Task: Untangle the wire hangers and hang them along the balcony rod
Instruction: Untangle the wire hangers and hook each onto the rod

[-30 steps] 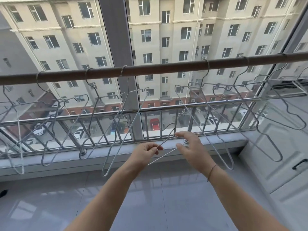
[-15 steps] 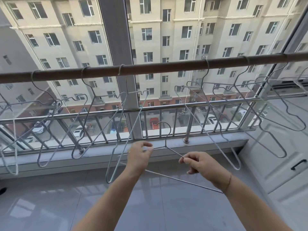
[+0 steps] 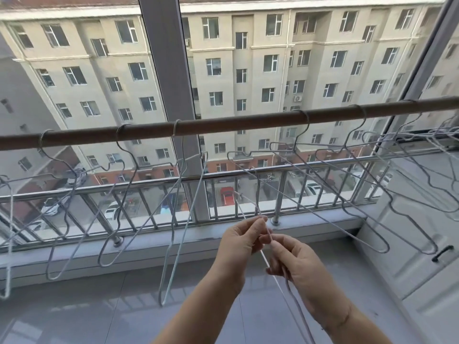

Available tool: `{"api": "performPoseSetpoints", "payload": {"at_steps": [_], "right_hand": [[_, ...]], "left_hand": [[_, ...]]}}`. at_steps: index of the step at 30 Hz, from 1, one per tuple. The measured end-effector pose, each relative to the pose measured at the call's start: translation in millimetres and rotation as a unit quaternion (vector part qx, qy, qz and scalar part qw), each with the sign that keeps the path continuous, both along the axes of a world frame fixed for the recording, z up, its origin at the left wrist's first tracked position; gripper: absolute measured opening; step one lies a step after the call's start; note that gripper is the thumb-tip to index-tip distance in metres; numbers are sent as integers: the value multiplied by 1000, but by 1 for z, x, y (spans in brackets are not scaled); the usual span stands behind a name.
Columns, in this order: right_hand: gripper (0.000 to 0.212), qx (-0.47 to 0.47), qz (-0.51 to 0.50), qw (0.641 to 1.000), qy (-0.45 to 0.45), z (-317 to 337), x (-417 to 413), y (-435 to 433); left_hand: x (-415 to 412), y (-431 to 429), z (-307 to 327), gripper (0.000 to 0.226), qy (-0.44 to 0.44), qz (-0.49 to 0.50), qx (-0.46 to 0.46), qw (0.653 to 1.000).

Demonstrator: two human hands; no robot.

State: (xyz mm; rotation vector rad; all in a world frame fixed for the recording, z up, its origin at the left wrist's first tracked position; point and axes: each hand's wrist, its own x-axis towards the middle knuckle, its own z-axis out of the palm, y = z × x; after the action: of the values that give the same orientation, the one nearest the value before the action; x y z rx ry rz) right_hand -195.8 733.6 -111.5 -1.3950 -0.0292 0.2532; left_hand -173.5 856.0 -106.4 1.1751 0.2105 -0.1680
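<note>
A brown balcony rod (image 3: pixel 223 124) runs across the view, with several silver wire hangers (image 3: pixel 116 194) hooked along it on both sides. Below the rod's middle I hold one loose wire hanger (image 3: pixel 244 203) edge-on, its hook end pointing up toward the railing. My left hand (image 3: pixel 239 244) pinches the wire near the top between thumb and fingertips. My right hand (image 3: pixel 295 263) grips the same hanger lower down, and its wire trails down past my right wrist.
A steel railing (image 3: pixel 154 184) and a window sill stand just behind the hangers. A grey window post (image 3: pixel 171 95) rises in the middle. A white cabinet door with a black handle (image 3: pixel 442 253) is on the right. Grey floor tiles lie below.
The hanger has turned from lying flat across to nearly edge-on and upright. Both hands have come close together and risen toward the railing. The view has tilted up a little.
</note>
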Motion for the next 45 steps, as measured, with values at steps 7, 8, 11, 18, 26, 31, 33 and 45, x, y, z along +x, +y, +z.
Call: {"api": "performPoseSetpoints", "payload": {"at_steps": [7,8,11,18,26,31,33,45], "right_hand": [[22,54,-16,997,-58,29,-4,5],[23,58,-13,996,-69,34,-3,5],[31,75,2,993,-94,50,2,8],[20,53,9,989,-137,84,22,21],[19,44,2,995,-94,79,40,31],[19,26,-1,996,-90,68,42,28],[18,6,-5,995,-101,67,42,26],[28,-86,-64,963,-247,75,13,33]], "left_hand": [[-7,4,44,18,-63,-20,0,998],[-7,4,51,20,-73,-21,-1,997],[-6,7,68,30,-108,-17,-4,994],[14,13,101,12,-119,26,2,993],[30,17,97,19,-67,45,8,997],[26,17,87,21,-55,45,38,997],[24,18,85,17,-61,47,45,996],[-17,78,84,21,-222,242,119,937]]}}
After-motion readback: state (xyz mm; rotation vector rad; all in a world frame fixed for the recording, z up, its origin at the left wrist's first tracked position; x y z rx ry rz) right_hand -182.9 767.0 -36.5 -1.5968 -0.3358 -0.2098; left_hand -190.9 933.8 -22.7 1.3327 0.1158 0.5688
